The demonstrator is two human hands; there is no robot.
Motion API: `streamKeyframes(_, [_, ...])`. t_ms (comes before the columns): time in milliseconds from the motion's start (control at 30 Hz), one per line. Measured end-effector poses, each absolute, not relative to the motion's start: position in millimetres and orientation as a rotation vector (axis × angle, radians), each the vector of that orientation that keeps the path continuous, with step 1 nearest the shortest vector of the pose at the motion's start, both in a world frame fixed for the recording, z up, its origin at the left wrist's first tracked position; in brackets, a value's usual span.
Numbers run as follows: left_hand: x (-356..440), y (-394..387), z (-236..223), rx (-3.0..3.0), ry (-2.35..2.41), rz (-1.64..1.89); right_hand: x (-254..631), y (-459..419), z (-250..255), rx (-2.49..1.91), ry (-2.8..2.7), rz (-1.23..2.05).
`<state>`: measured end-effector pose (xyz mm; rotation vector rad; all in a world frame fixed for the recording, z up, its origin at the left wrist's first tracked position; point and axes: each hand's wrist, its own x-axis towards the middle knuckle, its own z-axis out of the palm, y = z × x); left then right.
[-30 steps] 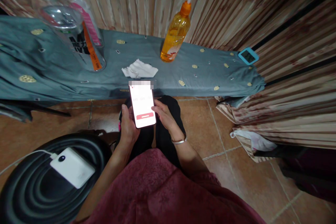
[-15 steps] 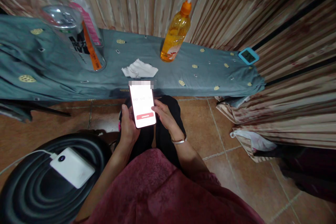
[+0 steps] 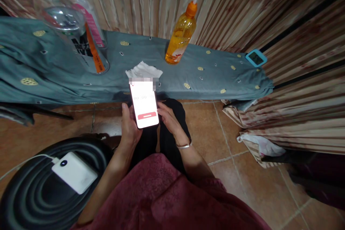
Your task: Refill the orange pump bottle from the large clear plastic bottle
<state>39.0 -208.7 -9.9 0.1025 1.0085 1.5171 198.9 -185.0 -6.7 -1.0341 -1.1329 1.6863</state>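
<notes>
Above my lap a smartphone (image 3: 145,103) is lit, its white screen showing a timer-like row of digits and a red button. My left hand (image 3: 129,125) grips it along the left side and from beneath, thumb up beside the edge. At its right edge my right hand (image 3: 169,118) is closed against it, with part of the fingers hidden behind the phone. Just beyond the phone's top edge lies a crumpled white tissue (image 3: 144,69), partly covered by the phone.
A teal patterned cloth (image 3: 215,75) covers the narrow table. On it stand an orange pump bottle (image 3: 180,39), a large clear bottle (image 3: 78,46) and a pink-labelled bottle (image 3: 93,25). A blue digital clock (image 3: 256,58) is far right. A cabled white power bank (image 3: 75,172) lies on a black stool (image 3: 24,194).
The phone has shifted slightly left and away from me, now overlapping the tissue. My left hand moved along with it. My right thumb has drawn back from the screen to the edge.
</notes>
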Motion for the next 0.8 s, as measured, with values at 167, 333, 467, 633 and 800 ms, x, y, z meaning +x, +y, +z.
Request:
streamKeyframes(167, [34.9,-194.2,-7.3,0.140,1.049,1.561,201.2,-183.5,-9.9,-1.041,-1.103,1.781])
streamKeyframes(333, [33.2,-185.8,-11.0,0.115,1.037,1.557,202.5,-178.4,-23.3,-0.964,-1.102,1.832])
streamKeyframes(467, [37.9,-185.9,-12.6,0.220,1.153,1.579,203.4,-176.2,-34.4,-0.924,-1.153,1.817])
streamKeyframes(633, [41.0,-186.8,-14.1,0.373,1.244,1.585,205.0,-175.6,-42.7,-0.931,-1.185,1.807])
streamKeyframes(800, [40.8,-186.9,-18.4,0.417,1.248,1.614,205.2,-177.3,-39.8,-0.945,-1.203,1.792])
